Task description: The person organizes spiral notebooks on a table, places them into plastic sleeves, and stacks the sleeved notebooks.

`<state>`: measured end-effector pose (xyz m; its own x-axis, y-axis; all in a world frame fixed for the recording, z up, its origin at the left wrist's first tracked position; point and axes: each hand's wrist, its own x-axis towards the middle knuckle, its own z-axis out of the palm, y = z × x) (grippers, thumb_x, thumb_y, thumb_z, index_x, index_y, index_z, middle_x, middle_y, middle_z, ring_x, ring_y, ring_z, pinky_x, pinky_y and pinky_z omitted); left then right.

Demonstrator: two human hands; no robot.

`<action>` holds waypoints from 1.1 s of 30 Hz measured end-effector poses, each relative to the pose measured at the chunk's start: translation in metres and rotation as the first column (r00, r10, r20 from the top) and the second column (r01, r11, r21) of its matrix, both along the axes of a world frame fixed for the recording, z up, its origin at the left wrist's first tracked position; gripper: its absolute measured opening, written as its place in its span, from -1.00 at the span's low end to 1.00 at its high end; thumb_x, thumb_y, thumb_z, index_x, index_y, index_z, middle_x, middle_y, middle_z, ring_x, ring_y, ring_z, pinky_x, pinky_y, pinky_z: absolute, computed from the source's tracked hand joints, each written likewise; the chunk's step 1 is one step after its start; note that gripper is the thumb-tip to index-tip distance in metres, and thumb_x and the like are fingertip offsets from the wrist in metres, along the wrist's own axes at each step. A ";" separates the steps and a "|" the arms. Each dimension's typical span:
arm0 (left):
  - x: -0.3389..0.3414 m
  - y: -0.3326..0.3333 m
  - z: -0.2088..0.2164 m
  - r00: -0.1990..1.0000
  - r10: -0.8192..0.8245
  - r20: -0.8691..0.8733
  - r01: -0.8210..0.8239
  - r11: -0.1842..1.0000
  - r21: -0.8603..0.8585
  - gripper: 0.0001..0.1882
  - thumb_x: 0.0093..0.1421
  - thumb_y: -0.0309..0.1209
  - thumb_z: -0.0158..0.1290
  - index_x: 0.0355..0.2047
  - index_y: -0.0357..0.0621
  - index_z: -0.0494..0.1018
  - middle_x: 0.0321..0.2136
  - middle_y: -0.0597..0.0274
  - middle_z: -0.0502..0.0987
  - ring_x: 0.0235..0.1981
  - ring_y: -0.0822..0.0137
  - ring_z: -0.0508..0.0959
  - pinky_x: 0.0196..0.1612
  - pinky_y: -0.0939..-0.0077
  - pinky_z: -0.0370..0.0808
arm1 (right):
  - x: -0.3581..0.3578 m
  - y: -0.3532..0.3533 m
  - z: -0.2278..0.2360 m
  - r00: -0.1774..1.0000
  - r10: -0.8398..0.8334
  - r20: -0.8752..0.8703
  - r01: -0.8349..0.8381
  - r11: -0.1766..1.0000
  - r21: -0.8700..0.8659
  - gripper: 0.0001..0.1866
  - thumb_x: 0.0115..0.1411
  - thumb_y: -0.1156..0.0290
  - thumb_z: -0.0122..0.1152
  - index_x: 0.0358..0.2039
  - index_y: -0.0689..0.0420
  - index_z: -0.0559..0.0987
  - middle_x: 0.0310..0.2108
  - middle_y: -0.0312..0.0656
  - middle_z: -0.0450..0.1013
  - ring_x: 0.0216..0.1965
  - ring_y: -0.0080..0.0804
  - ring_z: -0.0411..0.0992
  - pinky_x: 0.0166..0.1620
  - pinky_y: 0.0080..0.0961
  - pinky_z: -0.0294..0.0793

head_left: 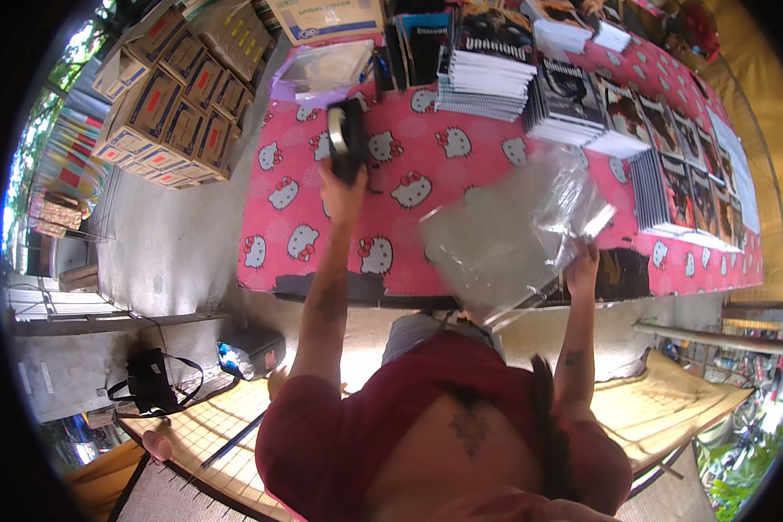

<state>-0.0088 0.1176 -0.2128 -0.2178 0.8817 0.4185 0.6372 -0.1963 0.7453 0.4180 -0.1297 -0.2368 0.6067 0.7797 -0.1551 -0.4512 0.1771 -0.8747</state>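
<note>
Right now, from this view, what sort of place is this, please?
Probably an informal workspace, partly open to the outdoors: stacks of booklets stand on a pink-covered table, cardboard boxes are piled on the left, and green leaves show at the edge of the view.

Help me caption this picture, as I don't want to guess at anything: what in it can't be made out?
All in the head view:
- The left hand's exact grip: blurred, and partly hidden by the black tape dispenser.
- The right hand's fingertips: too small, lost against glare on the clear plastic.
- The top of the large cardboard box: cut off by the upper edge.
- Contents of the stacked cartons: hidden by their cardboard.
</note>
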 end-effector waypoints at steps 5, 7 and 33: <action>0.085 -0.002 0.076 0.966 -0.229 -0.120 0.239 0.968 0.077 -0.03 0.03 -0.05 0.24 0.28 -0.32 0.02 0.23 -0.26 0.15 0.26 -0.16 0.17 0.24 0.11 0.17 | 0.004 0.016 0.024 0.988 0.153 0.009 -0.153 0.982 0.115 -0.77 0.17 0.62 0.02 -0.18 0.13 0.52 -0.35 -0.29 0.51 -0.33 -0.54 0.48 -0.24 -0.58 0.46; 0.120 -0.015 0.080 0.737 -0.668 0.102 0.675 0.723 -0.145 -0.09 0.05 -0.01 0.23 0.24 -0.32 0.13 0.19 -0.16 0.24 0.21 0.02 0.24 0.20 0.19 0.22 | 0.016 0.020 0.039 0.967 0.246 -0.073 -0.233 0.961 0.148 -0.79 0.15 0.62 0.02 -0.23 0.11 0.53 -0.38 -0.30 0.51 -0.37 -0.54 0.47 -0.29 -0.60 0.47; 0.208 -0.095 0.092 0.402 -0.913 0.077 0.842 0.335 -0.422 -0.70 0.25 -0.26 0.10 -0.33 -0.32 0.52 -0.60 0.39 0.39 -0.52 0.61 0.31 -0.49 0.51 0.28 | -0.066 0.005 0.058 0.884 0.321 -0.339 -0.357 0.933 -0.048 -0.56 0.22 0.25 0.18 0.04 0.14 0.34 -0.08 -0.19 0.38 -0.11 -0.33 0.40 -0.06 -0.32 0.47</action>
